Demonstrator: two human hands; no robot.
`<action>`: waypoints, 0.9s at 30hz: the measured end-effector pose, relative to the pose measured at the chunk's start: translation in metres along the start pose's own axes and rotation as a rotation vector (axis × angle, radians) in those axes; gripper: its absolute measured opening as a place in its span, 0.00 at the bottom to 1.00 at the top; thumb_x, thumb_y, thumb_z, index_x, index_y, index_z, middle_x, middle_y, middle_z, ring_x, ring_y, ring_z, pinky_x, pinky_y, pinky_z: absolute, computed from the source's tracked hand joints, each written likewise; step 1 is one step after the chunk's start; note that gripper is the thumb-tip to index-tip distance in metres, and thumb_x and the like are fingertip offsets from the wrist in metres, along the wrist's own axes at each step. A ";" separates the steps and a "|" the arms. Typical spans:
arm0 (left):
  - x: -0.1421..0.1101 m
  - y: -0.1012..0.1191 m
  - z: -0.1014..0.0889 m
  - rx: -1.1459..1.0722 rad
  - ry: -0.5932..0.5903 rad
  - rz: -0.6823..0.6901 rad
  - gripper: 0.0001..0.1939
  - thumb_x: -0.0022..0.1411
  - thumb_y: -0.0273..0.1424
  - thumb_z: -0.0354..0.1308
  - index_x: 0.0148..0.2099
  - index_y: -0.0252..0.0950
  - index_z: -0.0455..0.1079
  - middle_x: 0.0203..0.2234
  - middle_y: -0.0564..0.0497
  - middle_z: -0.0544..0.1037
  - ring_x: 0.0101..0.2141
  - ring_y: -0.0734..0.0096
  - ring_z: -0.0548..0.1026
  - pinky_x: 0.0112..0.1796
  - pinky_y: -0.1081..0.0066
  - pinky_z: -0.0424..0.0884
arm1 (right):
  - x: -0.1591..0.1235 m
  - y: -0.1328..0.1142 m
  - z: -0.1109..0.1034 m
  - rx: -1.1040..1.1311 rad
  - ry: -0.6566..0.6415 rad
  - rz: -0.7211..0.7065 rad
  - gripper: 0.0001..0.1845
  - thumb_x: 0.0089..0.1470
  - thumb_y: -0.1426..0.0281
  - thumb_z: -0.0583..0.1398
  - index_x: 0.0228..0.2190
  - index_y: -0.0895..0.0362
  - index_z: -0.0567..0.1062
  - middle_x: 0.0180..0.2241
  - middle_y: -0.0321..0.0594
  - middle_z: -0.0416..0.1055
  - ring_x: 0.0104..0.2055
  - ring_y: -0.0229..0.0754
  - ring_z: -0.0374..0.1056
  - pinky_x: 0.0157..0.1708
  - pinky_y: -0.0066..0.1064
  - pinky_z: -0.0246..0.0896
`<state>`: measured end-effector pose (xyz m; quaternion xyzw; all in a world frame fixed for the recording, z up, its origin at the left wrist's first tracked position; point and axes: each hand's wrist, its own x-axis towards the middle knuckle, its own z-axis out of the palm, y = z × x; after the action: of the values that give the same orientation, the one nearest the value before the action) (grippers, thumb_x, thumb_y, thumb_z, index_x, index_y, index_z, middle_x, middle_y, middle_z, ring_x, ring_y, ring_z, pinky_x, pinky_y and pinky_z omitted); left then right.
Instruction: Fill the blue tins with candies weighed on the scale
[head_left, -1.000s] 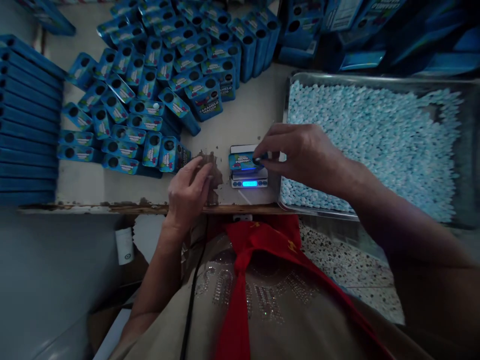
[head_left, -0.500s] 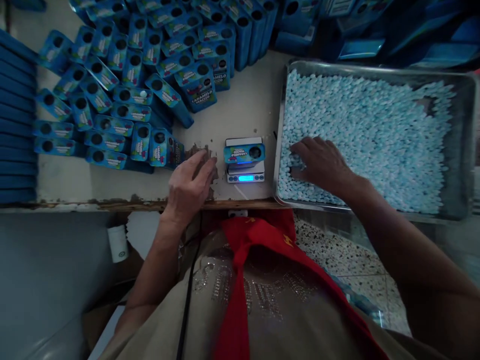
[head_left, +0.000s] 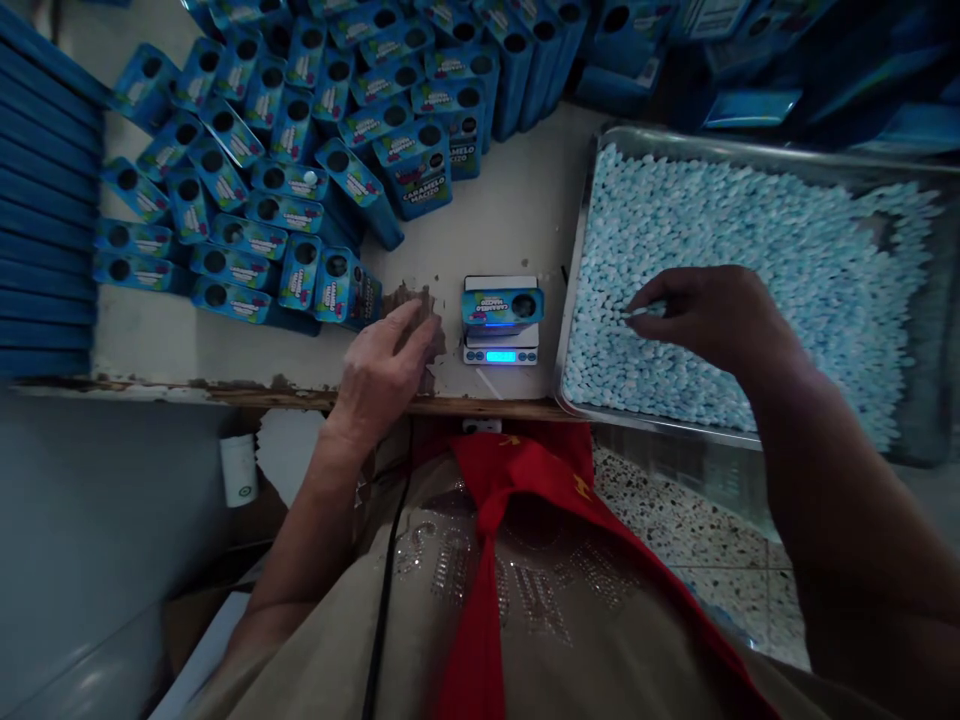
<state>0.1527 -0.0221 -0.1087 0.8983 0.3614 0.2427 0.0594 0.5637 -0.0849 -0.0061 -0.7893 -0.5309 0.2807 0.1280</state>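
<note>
A small blue tin with a round hole in its top lies on a little digital scale whose display glows blue. My right hand hovers over a metal tray of pale blue candies, its fingertips pinched on a few of them. Left of the scale, my left hand rests on the table's front edge with its fingers loosely stretched out and nothing in them.
Several blue tins with holed tops lie and stand in a heap at the back left. Flat blue cartons are stacked at the far left. More blue boxes stand behind the tray. The table edge is chipped.
My right hand left the tin on the scale, dipped into the tray's candies, and has now lifted with some pinched in its fingers. The left hand has barely moved.
</note>
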 end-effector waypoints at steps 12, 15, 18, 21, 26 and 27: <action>-0.012 -0.008 -0.006 0.016 0.043 -0.017 0.17 0.88 0.25 0.64 0.71 0.43 0.85 0.69 0.38 0.83 0.63 0.49 0.88 0.64 0.56 0.89 | 0.012 -0.100 0.001 -0.036 -0.135 -0.656 0.12 0.53 0.76 0.66 0.37 0.53 0.89 0.33 0.35 0.82 0.33 0.40 0.73 0.37 0.34 0.62; -0.013 -0.009 -0.007 0.012 0.034 -0.016 0.18 0.88 0.24 0.64 0.71 0.43 0.85 0.69 0.39 0.84 0.62 0.49 0.88 0.62 0.57 0.89 | 0.013 -0.104 0.003 -0.123 -0.154 -0.659 0.15 0.55 0.77 0.67 0.42 0.52 0.91 0.37 0.38 0.85 0.37 0.45 0.78 0.39 0.36 0.66; -0.013 -0.008 -0.006 -0.020 0.028 -0.006 0.19 0.88 0.24 0.64 0.72 0.43 0.85 0.69 0.38 0.84 0.63 0.49 0.88 0.64 0.55 0.89 | 0.010 -0.107 0.003 -0.142 -0.165 -0.587 0.15 0.61 0.72 0.69 0.47 0.49 0.93 0.36 0.38 0.85 0.41 0.48 0.82 0.42 0.37 0.71; -0.013 -0.007 -0.003 -0.042 0.028 -0.001 0.19 0.88 0.24 0.63 0.72 0.43 0.84 0.68 0.38 0.84 0.62 0.48 0.88 0.64 0.55 0.89 | 0.007 -0.111 0.002 -0.167 -0.166 -0.479 0.12 0.67 0.67 0.71 0.48 0.46 0.93 0.35 0.36 0.84 0.41 0.47 0.83 0.46 0.39 0.76; -0.015 -0.006 -0.002 -0.052 0.019 -0.017 0.20 0.88 0.25 0.61 0.72 0.42 0.85 0.67 0.37 0.85 0.61 0.48 0.88 0.63 0.55 0.90 | 0.006 -0.116 0.004 -0.165 -0.145 -0.366 0.06 0.64 0.67 0.76 0.42 0.44 0.93 0.32 0.34 0.83 0.36 0.46 0.81 0.43 0.41 0.78; -0.016 -0.006 -0.002 -0.052 0.008 -0.024 0.20 0.88 0.25 0.61 0.72 0.43 0.85 0.67 0.38 0.85 0.61 0.49 0.88 0.63 0.55 0.90 | 0.006 -0.118 0.005 -0.155 -0.135 -0.363 0.06 0.63 0.68 0.77 0.41 0.45 0.93 0.32 0.34 0.83 0.36 0.46 0.80 0.43 0.41 0.77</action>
<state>0.1378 -0.0288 -0.1148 0.8910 0.3661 0.2550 0.0844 0.4724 -0.0327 0.0474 -0.6674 -0.6919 0.2638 0.0796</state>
